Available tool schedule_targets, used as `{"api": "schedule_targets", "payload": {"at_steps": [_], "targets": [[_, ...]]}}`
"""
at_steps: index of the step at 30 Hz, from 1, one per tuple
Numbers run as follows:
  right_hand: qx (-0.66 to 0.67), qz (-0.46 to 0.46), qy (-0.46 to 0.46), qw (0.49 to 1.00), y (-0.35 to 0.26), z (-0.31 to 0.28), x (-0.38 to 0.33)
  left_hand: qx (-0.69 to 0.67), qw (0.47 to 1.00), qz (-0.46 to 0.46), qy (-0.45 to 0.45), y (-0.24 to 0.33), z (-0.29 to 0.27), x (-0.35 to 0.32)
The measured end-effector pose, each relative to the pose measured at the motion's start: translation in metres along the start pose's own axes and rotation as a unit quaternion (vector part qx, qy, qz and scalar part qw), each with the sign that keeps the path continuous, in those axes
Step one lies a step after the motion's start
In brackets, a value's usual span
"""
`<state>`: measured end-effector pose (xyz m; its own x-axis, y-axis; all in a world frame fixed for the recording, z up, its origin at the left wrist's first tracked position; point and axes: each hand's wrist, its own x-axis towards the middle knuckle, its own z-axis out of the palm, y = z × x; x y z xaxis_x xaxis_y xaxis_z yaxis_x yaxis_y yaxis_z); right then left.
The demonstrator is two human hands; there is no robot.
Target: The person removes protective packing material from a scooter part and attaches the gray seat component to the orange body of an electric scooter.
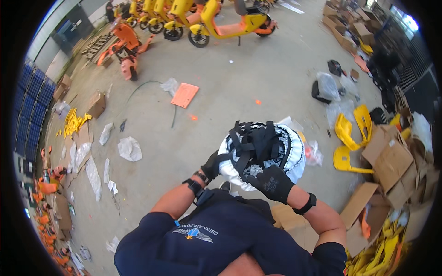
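Clearly mid-handling: white helmet (294,152) held upside down in front of the chest, above the concrete floor (239,83), its hollow turned up toward the camera and filled with a tangle of black straps (253,145). Left hand (212,164), in a black glove, closed on the helmet's left rim, fingers wrapped under the shell. Right hand (272,183), also gloved in black, laid over the near edge of the shell with fingers bent onto the strap bundle; grip there clamped on the helmet too, though which strap is pinched cannot be told. Judging by the loose, bunched webbing, strap work inside the shell apparently unfinished: nothing seen buckled or laid flat, and no sign of the helmet being set down. Around the feet, plenty of clutter: a yellow plastic panel (350,133) and opened cardboard boxes (391,161) to the right, clear plastic bags (329,87) farther out, an orange flat panel (184,95) ahead on the floor, scraps of white wrapping (130,148) to the left. Well beyond, a row of yellow scooters (221,23) and an orange scooter body (124,46) lying stripped.
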<state>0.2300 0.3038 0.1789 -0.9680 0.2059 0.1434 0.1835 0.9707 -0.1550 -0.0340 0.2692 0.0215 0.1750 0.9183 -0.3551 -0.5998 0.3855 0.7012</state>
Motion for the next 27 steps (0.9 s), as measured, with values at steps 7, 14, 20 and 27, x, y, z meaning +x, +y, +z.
{"api": "schedule_targets", "payload": {"at_steps": [7,14,20,27], "targets": [[0.074,-0.007,0.039,0.996,0.106,-0.041,0.093,-0.02,0.975,0.22,0.016,0.141,0.017,0.01],[0.305,0.312,0.273,0.858,0.326,-0.05,0.106,0.062,0.957,0.278,0.065,0.235,0.018,0.124],[0.592,0.317,0.207,0.711,0.474,-0.031,0.132,0.187,0.932,0.297,0.094,0.309,0.042,0.257],[0.622,0.327,0.173,0.69,0.621,-0.068,0.174,0.054,0.963,0.262,0.038,0.373,0.024,0.387]]}}
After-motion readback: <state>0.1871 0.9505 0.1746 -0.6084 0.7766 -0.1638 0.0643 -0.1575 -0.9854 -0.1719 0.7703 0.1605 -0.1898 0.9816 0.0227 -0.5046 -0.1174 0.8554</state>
